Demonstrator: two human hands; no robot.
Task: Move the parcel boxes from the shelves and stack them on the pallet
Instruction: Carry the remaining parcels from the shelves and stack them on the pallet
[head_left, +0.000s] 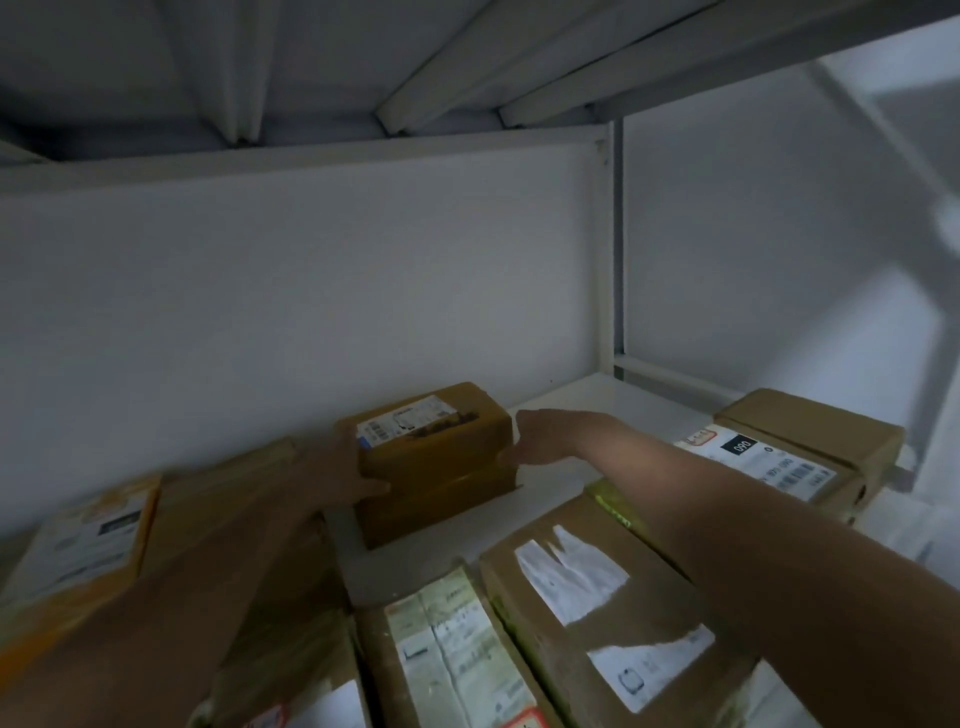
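Observation:
A small brown parcel box (441, 467) with a white label on top stands at the back of a white shelf (587, 410), against the rear wall. My left hand (337, 478) holds its left side, thumb across the front face. My right hand (540, 434) is at the box's right side, fingers against its upper right edge. Both forearms reach in over other boxes. The pallet is out of view.
Several labelled cardboard boxes lie around: an orange-edged box (83, 545) at left, a taped box (457, 654) and a large box (613, 597) in front, another box (795, 452) at right. A shelf deck (363, 62) hangs close overhead.

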